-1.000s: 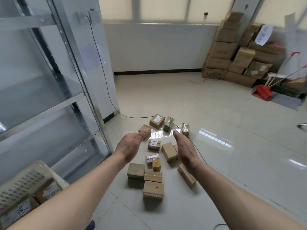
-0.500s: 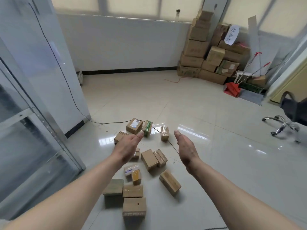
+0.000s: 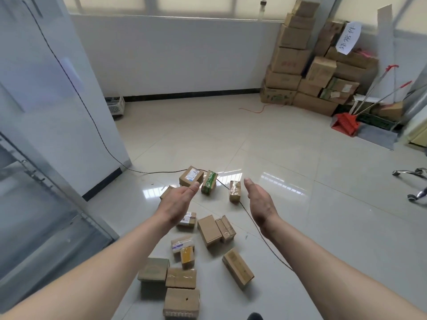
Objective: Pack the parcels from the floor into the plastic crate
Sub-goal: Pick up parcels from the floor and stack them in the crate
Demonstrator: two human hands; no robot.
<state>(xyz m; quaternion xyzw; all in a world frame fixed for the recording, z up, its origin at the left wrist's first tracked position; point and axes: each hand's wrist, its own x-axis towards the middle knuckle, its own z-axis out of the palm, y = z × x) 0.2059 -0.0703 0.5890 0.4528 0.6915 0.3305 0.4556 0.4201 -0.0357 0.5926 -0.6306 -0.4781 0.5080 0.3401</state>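
Several small cardboard parcels lie scattered on the tiled floor in front of me. Among them are a labelled box (image 3: pixel 191 176), a green-taped parcel (image 3: pixel 209 182), a taped brown parcel (image 3: pixel 235 191), a plain box (image 3: pixel 209 230) and a long box (image 3: pixel 238 268). My left hand (image 3: pixel 178 203) and my right hand (image 3: pixel 260 203) are stretched out above the pile, palms facing each other, fingers straight, holding nothing. The plastic crate for the parcels is out of view.
A metal shelf frame (image 3: pixel 41 204) stands at the left beside a white wall panel. A thin cable (image 3: pixel 254 224) runs across the floor among the parcels. Stacked large cartons (image 3: pixel 307 72) and a red dustpan (image 3: pixel 345 121) fill the far right corner. A chair base (image 3: pixel 413 181) sits right.
The view has swung right and away from the crate, which has left the frame. Both hands stay outstretched and have spread a little wider apart over the parcels.
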